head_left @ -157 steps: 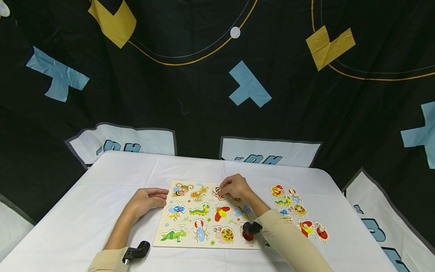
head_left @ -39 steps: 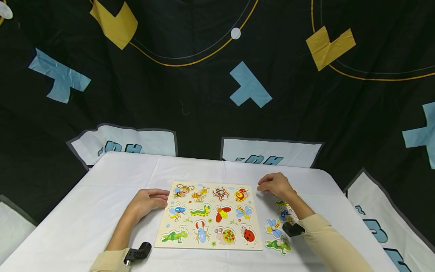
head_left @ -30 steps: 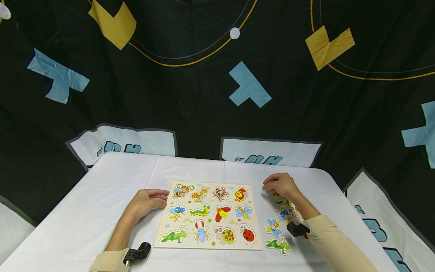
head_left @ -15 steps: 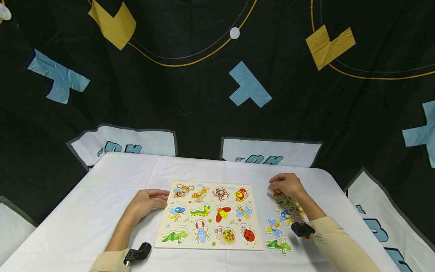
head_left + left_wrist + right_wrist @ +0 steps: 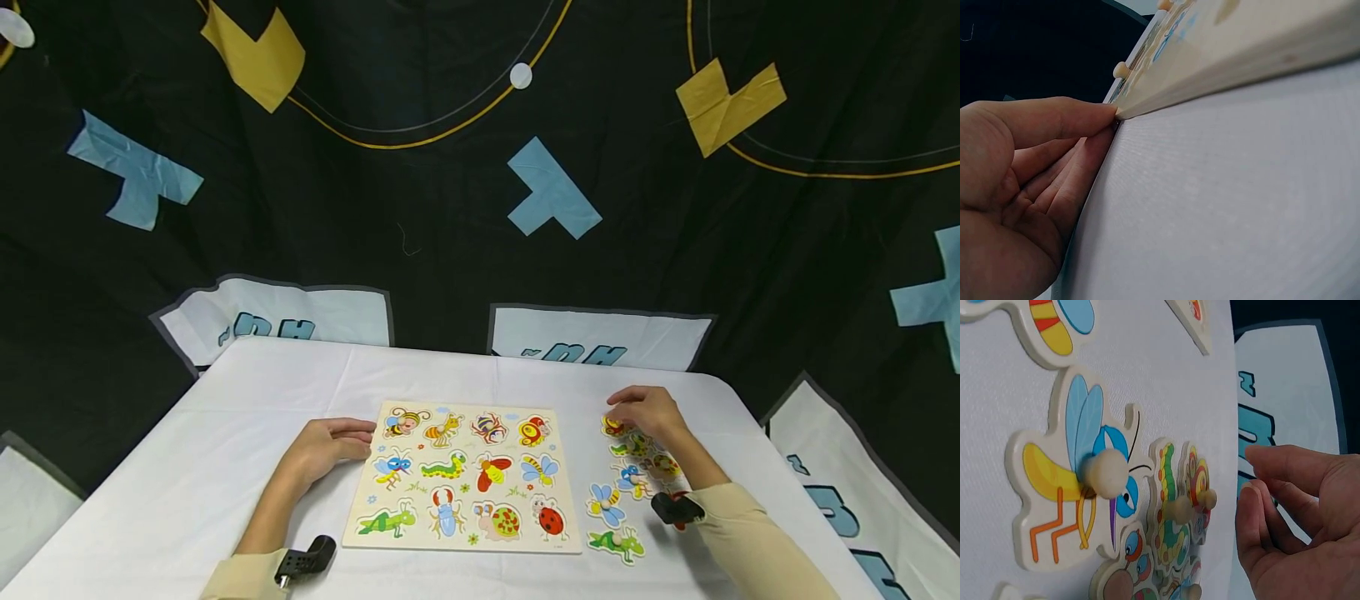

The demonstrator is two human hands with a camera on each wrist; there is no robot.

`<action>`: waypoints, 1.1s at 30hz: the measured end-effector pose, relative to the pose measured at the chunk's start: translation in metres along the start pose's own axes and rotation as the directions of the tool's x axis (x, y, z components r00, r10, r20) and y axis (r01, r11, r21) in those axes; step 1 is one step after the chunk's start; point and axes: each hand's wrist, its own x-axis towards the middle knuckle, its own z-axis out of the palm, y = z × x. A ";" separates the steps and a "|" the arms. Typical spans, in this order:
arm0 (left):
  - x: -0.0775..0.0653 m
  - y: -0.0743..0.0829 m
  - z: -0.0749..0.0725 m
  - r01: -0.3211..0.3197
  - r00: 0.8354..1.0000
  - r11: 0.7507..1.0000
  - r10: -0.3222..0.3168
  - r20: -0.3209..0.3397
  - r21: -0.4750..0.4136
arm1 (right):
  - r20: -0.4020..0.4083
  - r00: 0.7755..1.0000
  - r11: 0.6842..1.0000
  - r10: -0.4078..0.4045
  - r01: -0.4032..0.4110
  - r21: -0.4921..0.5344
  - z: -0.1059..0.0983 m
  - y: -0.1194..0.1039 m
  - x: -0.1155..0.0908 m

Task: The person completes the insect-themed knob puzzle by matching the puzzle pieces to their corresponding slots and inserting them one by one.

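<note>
Parted and gripping nothing, the right hand (image 5: pixel 651 413) is hovering by the far end of the loose insect pieces (image 5: pixel 632 481); the left hand (image 5: pixel 318 450) is touching the left edge of the puzzle board (image 5: pixel 423 540). Flat on the table (image 5: pixel 195 467), the board is running lengthwise left to right. Only the right wrist view is clearly showing the mosquito piece's knob (image 5: pixel 1110 474). One red piece (image 5: pixel 679 525), possibly a ladybird, is hiding mostly behind the wrist camera (image 5: pixel 670 507).
</note>
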 end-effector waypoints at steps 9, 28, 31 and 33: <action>0.000 0.001 0.000 0.008 1.000 1.000 -0.008 -0.005 0.005 | -0.012 1.000 1.000 0.010 -0.010 0.012 0.000 0.010 0.003; -0.001 -0.001 0.000 0.002 1.000 1.000 -0.002 -0.009 0.007 | -0.013 0.997 0.996 0.070 -0.069 0.063 0.009 0.027 0.006; -0.002 0.000 0.000 0.003 1.000 1.000 -0.003 -0.008 0.009 | -0.012 0.997 0.995 0.072 -0.071 0.063 0.009 0.027 0.005; -0.002 0.000 0.000 0.005 1.000 1.000 -0.005 -0.008 0.007 | -0.011 0.997 0.995 0.076 -0.075 0.067 0.009 0.027 0.005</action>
